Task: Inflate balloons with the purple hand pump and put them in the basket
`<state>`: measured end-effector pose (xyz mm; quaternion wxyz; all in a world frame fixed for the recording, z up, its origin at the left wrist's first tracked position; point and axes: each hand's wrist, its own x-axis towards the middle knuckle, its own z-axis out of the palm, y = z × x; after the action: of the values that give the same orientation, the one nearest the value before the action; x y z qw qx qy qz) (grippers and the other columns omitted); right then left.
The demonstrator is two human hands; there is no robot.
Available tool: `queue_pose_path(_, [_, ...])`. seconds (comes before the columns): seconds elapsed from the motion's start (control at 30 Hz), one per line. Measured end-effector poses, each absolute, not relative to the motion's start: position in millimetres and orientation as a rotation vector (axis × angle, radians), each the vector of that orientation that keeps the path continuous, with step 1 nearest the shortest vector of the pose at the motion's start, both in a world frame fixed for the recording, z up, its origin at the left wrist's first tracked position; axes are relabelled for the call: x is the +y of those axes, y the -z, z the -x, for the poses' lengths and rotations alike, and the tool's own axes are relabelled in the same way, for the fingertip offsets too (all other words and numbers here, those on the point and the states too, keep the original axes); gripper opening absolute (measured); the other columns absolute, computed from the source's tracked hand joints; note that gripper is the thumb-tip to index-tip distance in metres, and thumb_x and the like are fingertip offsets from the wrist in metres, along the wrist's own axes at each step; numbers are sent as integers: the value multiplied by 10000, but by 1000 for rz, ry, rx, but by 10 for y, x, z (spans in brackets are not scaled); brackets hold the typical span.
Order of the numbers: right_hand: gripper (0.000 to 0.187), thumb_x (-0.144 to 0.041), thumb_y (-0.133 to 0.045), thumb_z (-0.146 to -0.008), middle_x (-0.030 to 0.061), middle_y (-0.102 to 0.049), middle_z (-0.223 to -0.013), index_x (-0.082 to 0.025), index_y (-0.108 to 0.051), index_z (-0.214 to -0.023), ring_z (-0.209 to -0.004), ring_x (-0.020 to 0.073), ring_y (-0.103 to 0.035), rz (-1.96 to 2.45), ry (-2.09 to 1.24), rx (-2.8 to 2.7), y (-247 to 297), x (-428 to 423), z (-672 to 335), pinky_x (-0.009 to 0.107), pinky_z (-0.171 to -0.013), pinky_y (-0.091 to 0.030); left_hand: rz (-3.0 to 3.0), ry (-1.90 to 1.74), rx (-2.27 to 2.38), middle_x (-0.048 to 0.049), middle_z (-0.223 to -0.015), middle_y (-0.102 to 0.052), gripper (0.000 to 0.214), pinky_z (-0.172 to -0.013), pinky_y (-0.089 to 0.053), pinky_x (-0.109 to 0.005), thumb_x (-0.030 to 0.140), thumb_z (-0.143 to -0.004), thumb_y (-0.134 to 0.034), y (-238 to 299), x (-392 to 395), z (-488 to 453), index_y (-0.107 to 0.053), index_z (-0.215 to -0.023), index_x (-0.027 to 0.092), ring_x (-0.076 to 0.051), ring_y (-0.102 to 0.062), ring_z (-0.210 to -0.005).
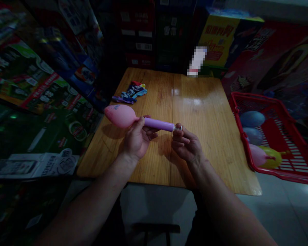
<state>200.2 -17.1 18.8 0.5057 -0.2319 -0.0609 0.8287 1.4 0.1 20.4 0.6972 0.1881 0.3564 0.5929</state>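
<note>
A purple balloon pump is held level above the wooden table. On its left end sits a partly inflated pink balloon, its neck pinched at the nozzle by my left hand. The fingers of that hand also wrap the pump's near end. My right hand is closed on the white handle at the other end, which is pushed in close to the barrel. Behind the pink balloon lies a small pile of uninflated balloons in several colours.
A red plastic basket to the right of the table holds several inflated balloons, including a blue balloon and a yellow balloon. Stacked drink cartons crowd the left side. A yellow box stands behind the table.
</note>
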Motion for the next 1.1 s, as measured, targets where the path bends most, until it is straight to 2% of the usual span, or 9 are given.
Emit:
queue_pose_path(0.17, [186,-135,-500,-1040,-100,-543,-641,-206,-651,-957,-381,11,-206,536,-1918,-254,-284,-167,-2203,119,-425,-305,-448,-1407,846,-71,-950,-786,313,-593,-567,-236,467,-976,-693,-302,51,145,-702,-1133,197,-218,-787,-835])
queue_pose_path(0.33, [96,-146,-586,-1008,-97,-544,-639,-197,-642,-948,-391,14,-258,513,-1983,-214,-193,-204,-2065,120,-437,-338,-522,-1279,777,-83,-1052,-793,338,-613,-617,-294,481,-940,-739,-260,-34,22,-686,-1147,219,-240,-784,-875])
queue_pose_path(0.43, [86,-148,-588,-1013,-87,-562,-658,-193,-638,-960,-403,16,-295,529,-2009,-187,-149,-193,-1991,123,-448,-364,-513,-1279,790,-77,-1016,-788,323,-624,-622,-298,472,-942,-740,-197,-42,-56,-692,-1129,213,-234,-785,-851])
queue_pose_path(0.67, [170,-131,-513,-1039,-89,-536,-642,-191,-640,-943,-399,17,-253,562,-1951,-218,-289,-141,-2204,117,-431,-332,-451,-1358,803,-74,-918,-785,299,-589,-584,-250,449,-960,-718,-244,111,141,-709,-1114,193,-230,-790,-823])
queue_pose_path(0.77, [177,-128,-500,-1041,-95,-518,-635,-186,-641,-952,-394,15,-240,531,-1911,-196,-298,-161,-2225,113,-427,-324,-487,-1414,842,-88,-990,-796,336,-598,-587,-246,496,-961,-709,-288,95,174,-703,-1131,206,-232,-787,-868])
queue_pose_path(0.87, [139,-151,-539,-1036,-97,-512,-624,-186,-638,-945,-392,21,-234,582,-1954,-165,-229,-192,-2113,126,-423,-334,-534,-1301,806,-96,-1073,-795,335,-600,-607,-275,482,-955,-721,-273,9,80,-688,-1161,219,-243,-784,-890])
queue_pose_path(1.1, [66,-157,-607,-1003,-88,-545,-646,-190,-639,-956,-411,24,-275,562,-2006,-233,-173,-180,-1988,126,-443,-358,-486,-1286,829,-72,-940,-779,317,-602,-583,-267,464,-944,-737,-199,15,16,-705,-1120,202,-231,-787,-823])
